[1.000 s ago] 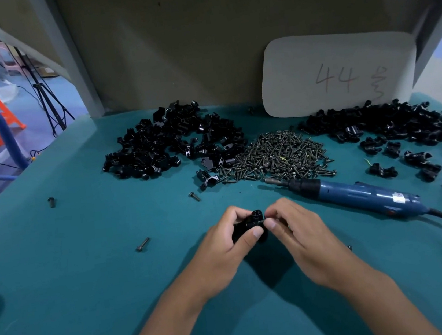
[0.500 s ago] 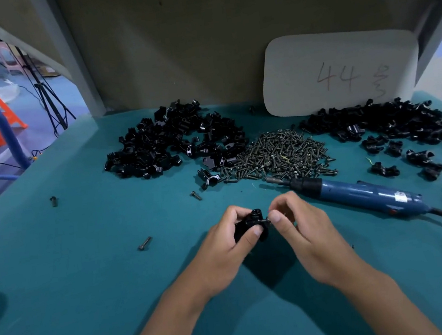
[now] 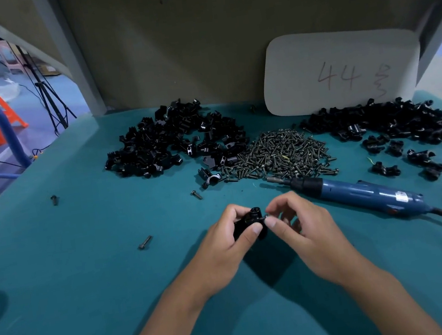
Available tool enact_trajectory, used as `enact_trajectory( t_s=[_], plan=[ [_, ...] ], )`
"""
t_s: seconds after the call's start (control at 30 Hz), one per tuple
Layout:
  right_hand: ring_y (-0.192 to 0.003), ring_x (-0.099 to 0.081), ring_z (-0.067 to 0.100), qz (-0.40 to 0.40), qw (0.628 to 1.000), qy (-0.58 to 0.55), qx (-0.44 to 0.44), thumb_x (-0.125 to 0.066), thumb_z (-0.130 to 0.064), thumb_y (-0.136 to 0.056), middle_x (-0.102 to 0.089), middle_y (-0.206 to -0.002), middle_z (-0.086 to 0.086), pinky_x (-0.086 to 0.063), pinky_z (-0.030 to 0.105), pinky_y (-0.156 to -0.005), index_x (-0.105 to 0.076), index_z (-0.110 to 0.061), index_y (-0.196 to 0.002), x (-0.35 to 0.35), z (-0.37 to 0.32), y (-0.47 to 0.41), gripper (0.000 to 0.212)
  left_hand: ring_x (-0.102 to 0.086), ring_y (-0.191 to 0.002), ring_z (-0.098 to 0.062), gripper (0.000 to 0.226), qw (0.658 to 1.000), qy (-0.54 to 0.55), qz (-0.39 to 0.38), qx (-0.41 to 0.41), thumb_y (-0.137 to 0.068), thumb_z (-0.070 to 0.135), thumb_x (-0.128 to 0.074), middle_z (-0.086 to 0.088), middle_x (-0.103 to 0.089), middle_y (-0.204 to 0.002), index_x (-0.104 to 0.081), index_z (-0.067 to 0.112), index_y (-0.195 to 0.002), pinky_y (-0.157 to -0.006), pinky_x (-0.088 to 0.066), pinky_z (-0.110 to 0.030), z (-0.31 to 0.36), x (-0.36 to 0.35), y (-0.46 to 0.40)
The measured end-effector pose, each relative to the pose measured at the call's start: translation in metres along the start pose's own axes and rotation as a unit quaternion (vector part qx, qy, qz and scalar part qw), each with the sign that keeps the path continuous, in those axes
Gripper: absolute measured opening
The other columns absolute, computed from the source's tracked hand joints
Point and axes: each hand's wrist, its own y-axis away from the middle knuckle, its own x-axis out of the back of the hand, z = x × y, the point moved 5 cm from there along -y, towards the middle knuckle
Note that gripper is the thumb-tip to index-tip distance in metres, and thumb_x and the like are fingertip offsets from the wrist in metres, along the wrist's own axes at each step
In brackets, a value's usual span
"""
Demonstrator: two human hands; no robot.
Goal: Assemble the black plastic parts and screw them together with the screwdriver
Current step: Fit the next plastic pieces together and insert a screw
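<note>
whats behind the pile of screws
Behind the screw pile is bare teal table, then the brown backboard and a pale card marked 44 leaning to its right. Whatever lies under the screws themselves is covered.

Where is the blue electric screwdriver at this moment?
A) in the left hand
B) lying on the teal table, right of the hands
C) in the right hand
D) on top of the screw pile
B: the blue electric screwdriver lies on the teal table, untouched, its tip toward the screw pile.
</note>
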Motion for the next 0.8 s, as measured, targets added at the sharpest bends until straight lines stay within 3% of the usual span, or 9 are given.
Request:
enact_trajectory(
  t_s=[0.1,0.27,0.33,0.43,0.57,0.67,0.8],
  plan=[
    [-0.085,-0.058,0.009,-0.009,1.0,0.01,0.005,-0.057,-0.041,-0.101,-0.062,-0.092,-0.017,-0.039,0.012,-0.068,-0.056,-0.037,-0.091,-0.001,0.001,-0.002,0.01,-0.056,-0.078,-0.001,0.031,1.0,-0.005,-0.004,0.002,-0.094,0.053,-0.055,0.025,-0.062,-0.084,-0.055,0.027,-0.112,-0.081,-0.051,-0.041,0.0,-0.002,0.001],
    [-0.075,-0.051,0.01,-0.02,0.997,0.07,0.007,-0.024,-0.066,-0.1,-0.051,-0.078,-0.014,-0.038,0.025,-0.064,-0.041,-0.034,-0.073,-0.01,-0.002,-0.001,0.045,-0.057,-0.08,0.0,0.03,1.0,-0.023,-0.011,-0.003,-0.093,0.052,-0.055,0.02,-0.064,-0.093,-0.055,0.029,-0.112,-0.077,-0.048,-0.028,0.003,-0.005,0.002],
    [-0.075,-0.052,0.012,-0.015,0.997,0.076,0.002,-0.023,-0.068,-0.1,-0.052,-0.078,-0.012,-0.039,0.031,-0.063,-0.041,-0.035,-0.073,-0.007,0.0,-0.001,0.046,-0.06,-0.087,-0.005,0.03,1.0,-0.024,-0.011,-0.003,-0.094,0.052,-0.055,0.016,-0.066,-0.097,-0.055,0.029,-0.112,-0.081,-0.05,-0.031,0.004,-0.004,0.002],
    [-0.081,-0.052,0.01,-0.04,0.997,0.062,0.002,-0.031,-0.061,-0.101,-0.052,-0.082,-0.014,-0.036,0.026,-0.064,-0.044,-0.036,-0.084,-0.005,0.004,0.002,0.034,-0.063,-0.097,-0.014,0.039,1.0,-0.023,-0.012,-0.004,-0.091,0.061,-0.053,0.007,-0.067,-0.103,-0.055,0.028,-0.113,-0.089,-0.05,-0.043,0.006,-0.004,0.002],
    [-0.075,-0.048,0.011,-0.062,0.996,0.065,0.009,-0.023,-0.062,-0.103,-0.047,-0.077,-0.01,-0.038,0.031,-0.063,-0.036,-0.032,-0.078,-0.012,0.003,0.001,0.041,-0.062,-0.101,-0.012,0.04,1.0,-0.017,-0.025,0.0,-0.089,0.063,-0.054,0.009,-0.066,-0.105,-0.054,0.031,-0.114,-0.092,-0.05,-0.041,0.005,-0.006,0.003],
    [-0.073,-0.049,0.01,-0.059,0.996,0.073,0.006,-0.019,-0.069,-0.1,-0.05,-0.077,-0.012,-0.042,0.037,-0.063,-0.036,-0.033,-0.076,-0.013,0.003,0.0,0.047,-0.063,-0.088,-0.008,0.038,1.0,-0.011,-0.026,0.008,-0.082,0.054,-0.073,0.014,-0.066,-0.097,-0.053,0.035,-0.11,-0.081,-0.053,-0.032,0.003,-0.006,0.002],
    [-0.072,-0.049,0.01,-0.051,0.996,0.075,0.009,-0.02,-0.07,-0.1,-0.05,-0.077,-0.013,-0.042,0.039,-0.062,-0.036,-0.033,-0.075,-0.011,0.004,0.0,0.047,-0.065,-0.094,-0.017,0.036,1.0,-0.023,-0.017,-0.001,-0.082,0.035,-0.079,0.006,-0.068,-0.1,-0.055,0.031,-0.108,-0.087,-0.053,-0.043,0.003,-0.006,0.001]
  ],
)
